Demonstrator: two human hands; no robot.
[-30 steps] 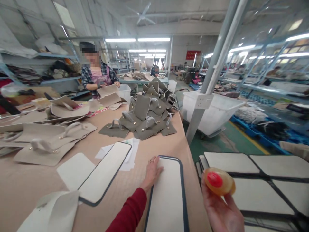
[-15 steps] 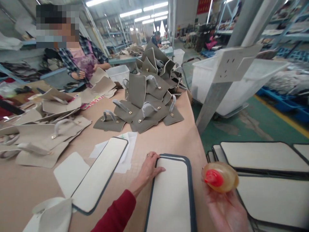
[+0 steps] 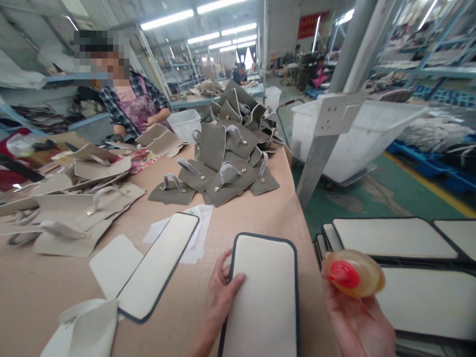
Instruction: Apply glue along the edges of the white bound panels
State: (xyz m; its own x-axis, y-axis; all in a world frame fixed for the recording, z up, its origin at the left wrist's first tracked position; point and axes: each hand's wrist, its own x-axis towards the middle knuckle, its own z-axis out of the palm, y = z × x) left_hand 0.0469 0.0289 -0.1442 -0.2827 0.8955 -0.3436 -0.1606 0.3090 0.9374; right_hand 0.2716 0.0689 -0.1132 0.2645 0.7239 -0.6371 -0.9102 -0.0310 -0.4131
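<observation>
My left hand (image 3: 223, 292) grips the left edge of a long white panel (image 3: 266, 292) with a dark border and rounded corners. The thumb lies on the panel's face, and the fingers curl behind its edge. In my right hand (image 3: 357, 317) is a squeeze bottle (image 3: 366, 272) of amber liquid, its red cap pointing towards me. Left of the hands, a second dark-bordered panel (image 3: 159, 267) rests slanted on a plain white piece (image 3: 115, 265) and thin white sheets.
Grey-brown bag pieces with handles (image 3: 230, 178) are heaped on the brown-covered table (image 3: 178, 307). Beige bag pieces (image 3: 67, 213) lie at left, near a co-worker in an apron (image 3: 139, 109). More bordered panels (image 3: 427, 297) are stacked at right, below a metal post (image 3: 316, 168) and white bin (image 3: 345, 153).
My left hand has slid down the panel's left edge towards me. The doubled border at the panel's top now looks like one. The bottle has shifted slightly right, and the view has tilted up.
</observation>
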